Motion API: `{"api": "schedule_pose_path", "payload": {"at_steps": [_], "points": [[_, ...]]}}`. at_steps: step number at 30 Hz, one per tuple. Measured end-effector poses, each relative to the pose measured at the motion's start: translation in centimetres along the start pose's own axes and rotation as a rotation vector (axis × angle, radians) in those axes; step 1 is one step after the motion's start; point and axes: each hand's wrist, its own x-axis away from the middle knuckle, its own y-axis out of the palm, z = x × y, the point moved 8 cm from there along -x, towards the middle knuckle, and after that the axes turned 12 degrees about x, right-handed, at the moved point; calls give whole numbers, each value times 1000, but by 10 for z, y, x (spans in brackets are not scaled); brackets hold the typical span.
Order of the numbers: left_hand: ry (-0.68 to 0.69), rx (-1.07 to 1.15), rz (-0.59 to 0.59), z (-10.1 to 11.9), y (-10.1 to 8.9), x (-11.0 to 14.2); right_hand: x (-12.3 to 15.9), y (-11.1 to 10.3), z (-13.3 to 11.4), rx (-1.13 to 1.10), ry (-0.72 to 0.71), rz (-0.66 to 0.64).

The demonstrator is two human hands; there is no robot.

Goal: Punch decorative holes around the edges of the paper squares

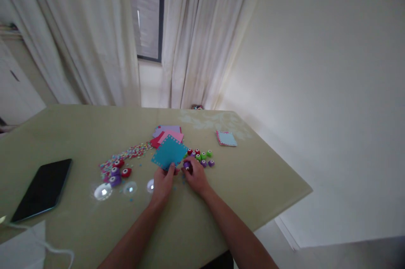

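Observation:
My left hand (163, 184) pinches the lower corner of a blue paper square (170, 152), which has small notches or holes along its edges. In my right hand (198, 177) is a small purple craft punch (187, 165), closed in the fingers close to the paper's right corner. Just beyond that hand stands a cluster of small red, green and purple punches (203, 156). Behind the blue square lie pink, red and lilac paper sheets (171, 136), partly covered by it.
Colourful paper confetti (134, 151) spreads left of the sheets. Larger red and purple punches (126, 172) sit near it. A black tablet or phone (42, 189) lies at left, near a white cable (57, 251). A stack of notched pale-blue squares (226, 138) rests at right on the table (253, 189).

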Motion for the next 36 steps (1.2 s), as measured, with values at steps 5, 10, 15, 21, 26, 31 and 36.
{"api": "schedule_pose_path", "payload": {"at_steps": [5,10,15,21,26,31,36], "points": [[16,-24,0,5,0,3,4,0,7,-105,66,-29],[35,-53,16,13,-5,7,-1,9,19,-296,225,-50],[85,-117,56,21,-19,6,-16,50,10,-677,425,-109],[178,-209,56,23,-30,0,-5,70,-1,-973,500,-123],[157,-243,38,18,-25,-1,-3,61,2,-1027,498,-188],[149,-241,61,20,-27,0,-3,62,2,-992,513,-202],[158,-281,83,30,-27,3,-1,62,2,-946,527,-207]]}}
